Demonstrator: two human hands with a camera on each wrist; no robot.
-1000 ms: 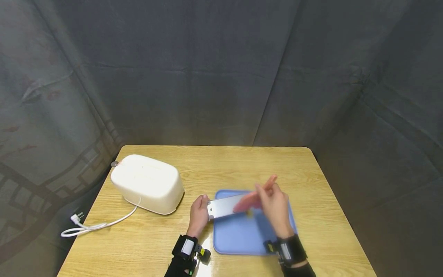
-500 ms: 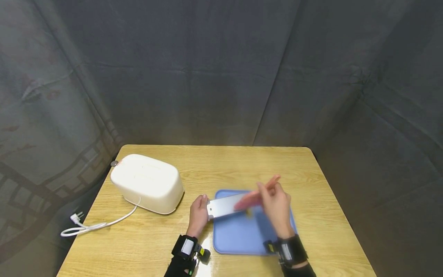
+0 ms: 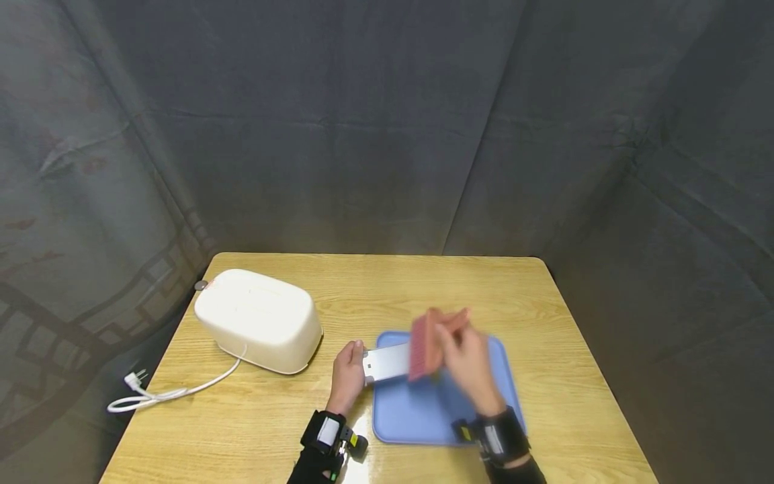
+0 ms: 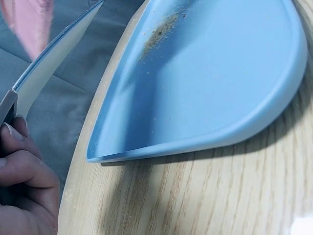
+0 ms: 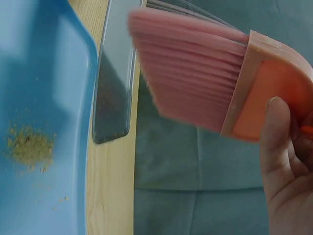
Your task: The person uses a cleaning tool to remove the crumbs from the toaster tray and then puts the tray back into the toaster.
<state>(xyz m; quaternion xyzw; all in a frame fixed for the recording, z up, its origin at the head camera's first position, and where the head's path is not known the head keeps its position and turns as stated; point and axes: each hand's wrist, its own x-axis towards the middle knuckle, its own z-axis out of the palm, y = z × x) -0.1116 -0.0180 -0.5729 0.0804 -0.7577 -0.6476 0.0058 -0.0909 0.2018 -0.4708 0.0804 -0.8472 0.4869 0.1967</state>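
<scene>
"What is the largest thing here?"

"A pale wood-grain tabletop [image 3: 580,417], bearing a light-blue tray [image 3: 417,420] with rounded corners and a low rim."

"And above it?"

"A flat, silvery plate [image 3: 385,363], longer than wide, with a small dark square near its near-left end. The grip of the left hand [image 3: 347,376] holds that end."

"The brush [image 3: 428,344]?"

"Wide orange body, dense pink bristles [image 5: 195,68] in ridged rows, pinched in the right hand [image 3: 474,370] by the plate's other end. It's blurred, so contact is hard to judge."

"Smallest?"

"Brownish crumbs [image 5: 30,145], heaped in the tray."
</scene>
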